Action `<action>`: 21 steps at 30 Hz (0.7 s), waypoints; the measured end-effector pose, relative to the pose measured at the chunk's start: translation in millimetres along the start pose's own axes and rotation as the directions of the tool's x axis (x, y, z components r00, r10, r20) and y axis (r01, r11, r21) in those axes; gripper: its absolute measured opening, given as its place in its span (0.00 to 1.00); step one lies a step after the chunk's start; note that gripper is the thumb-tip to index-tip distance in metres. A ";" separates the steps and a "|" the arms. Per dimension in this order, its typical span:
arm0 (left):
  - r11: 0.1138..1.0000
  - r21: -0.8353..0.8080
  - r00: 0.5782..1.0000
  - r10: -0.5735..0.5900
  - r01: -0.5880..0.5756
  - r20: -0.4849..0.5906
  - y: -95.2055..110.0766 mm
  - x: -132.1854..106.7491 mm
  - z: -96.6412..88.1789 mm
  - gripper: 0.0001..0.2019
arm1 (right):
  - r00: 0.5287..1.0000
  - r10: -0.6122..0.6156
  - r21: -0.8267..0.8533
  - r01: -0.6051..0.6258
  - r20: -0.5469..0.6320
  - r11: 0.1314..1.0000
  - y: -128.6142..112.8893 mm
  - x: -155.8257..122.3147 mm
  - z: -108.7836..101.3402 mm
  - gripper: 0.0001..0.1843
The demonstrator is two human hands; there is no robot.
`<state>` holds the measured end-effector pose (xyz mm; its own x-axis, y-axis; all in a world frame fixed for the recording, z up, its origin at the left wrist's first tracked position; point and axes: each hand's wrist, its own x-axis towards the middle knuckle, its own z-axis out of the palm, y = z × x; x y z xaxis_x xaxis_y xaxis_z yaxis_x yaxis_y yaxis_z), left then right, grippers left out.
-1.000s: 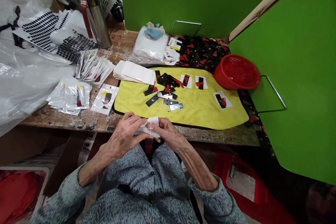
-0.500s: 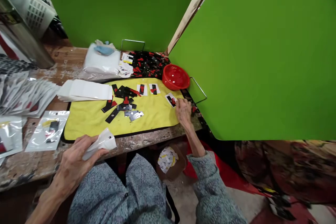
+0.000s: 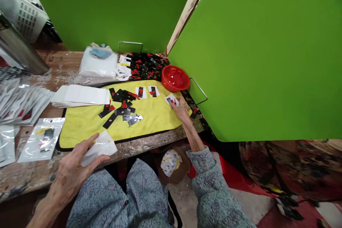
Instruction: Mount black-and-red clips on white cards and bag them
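Observation:
Near the table's front edge my left hand (image 3: 77, 162) grips a white plastic bag (image 3: 100, 148) between thumb and fingers. At the right end of the yellow cloth (image 3: 156, 115), my right hand (image 3: 182, 108) has its fingers closed on the edge of a white card (image 3: 171, 99) bearing a black and red piece. Two similar cards, one a white card (image 3: 140, 92) and the other a white card (image 3: 154, 91), lie farther left on the cloth. Beyond them is a loose heap of black and red clips (image 3: 121, 96), with silvery metal pieces (image 3: 135, 119) in front.
A red bowl (image 3: 175, 78) stands behind my right hand. White empty bags (image 3: 82, 95) are stacked at the cloth's left, beside filled bags (image 3: 42, 139). Green panels (image 3: 253, 53) wall the back and right. A carton of cards (image 3: 171, 162) sits below the table.
My right hand has taken the card's edge and tilted it slightly up from the cloth. The bag in my left hand has turned and looks wider. The view has shifted a little.

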<state>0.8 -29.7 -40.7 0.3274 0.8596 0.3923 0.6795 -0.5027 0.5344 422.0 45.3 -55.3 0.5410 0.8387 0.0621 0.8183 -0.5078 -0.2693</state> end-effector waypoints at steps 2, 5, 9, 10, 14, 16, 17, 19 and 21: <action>1.000 -0.022 1.000 0.001 -0.001 0.007 0.0 0.3 1.0 0.26 | 1.000 0.006 0.020 -0.006 0.003 1.000 -1.2 2.3 0.3 0.16; 0.999 -0.039 1.000 -0.014 0.015 0.017 2.2 2.0 -1.5 0.24 | 1.000 -0.004 0.042 0.004 -0.012 0.999 -8.7 -2.8 -5.7 0.13; 0.995 -0.082 0.998 -0.049 0.052 0.038 9.4 4.9 -8.9 0.20 | 0.997 -0.073 0.109 0.074 -0.013 0.991 -38.0 -38.5 -29.1 0.09; 0.993 -0.106 0.997 -0.055 0.061 0.058 10.3 5.7 -9.8 0.19 | 0.988 -0.156 0.184 0.156 -0.016 0.971 -48.7 -52.4 -36.9 0.09; 0.986 -0.145 0.995 -0.078 0.087 0.064 10.2 6.4 -9.7 0.18 | 0.817 -0.524 0.586 0.309 0.240 0.750 -98.6 -116.7 -64.4 0.14; 0.983 -0.164 0.995 -0.076 0.087 0.070 9.5 5.0 -9.5 0.19 | 0.719 -0.623 0.619 0.345 0.309 0.706 -121.9 -144.0 -68.4 0.11; 0.981 -0.176 0.994 -0.072 0.084 0.077 9.0 4.0 -9.6 0.20 | 0.692 -0.644 0.612 0.363 0.328 0.702 -130.9 -153.7 -67.4 0.10; 0.978 -0.194 0.995 -0.063 0.077 0.079 7.6 2.1 -10.4 0.22 | 0.644 -0.668 0.585 0.396 0.372 0.708 -141.3 -164.6 -61.7 0.08; 0.978 -0.199 0.996 -0.050 0.063 0.072 5.6 0.4 -11.7 0.23 | 0.588 -0.686 0.560 0.422 0.429 0.713 -142.4 -166.3 -55.4 0.07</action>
<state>-3.0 -33.3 -28.8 0.3394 0.8880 0.3103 0.5547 -0.4554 0.6963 226.3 -32.8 26.0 -0.3262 0.9258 -0.1912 0.7026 0.1021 -0.7043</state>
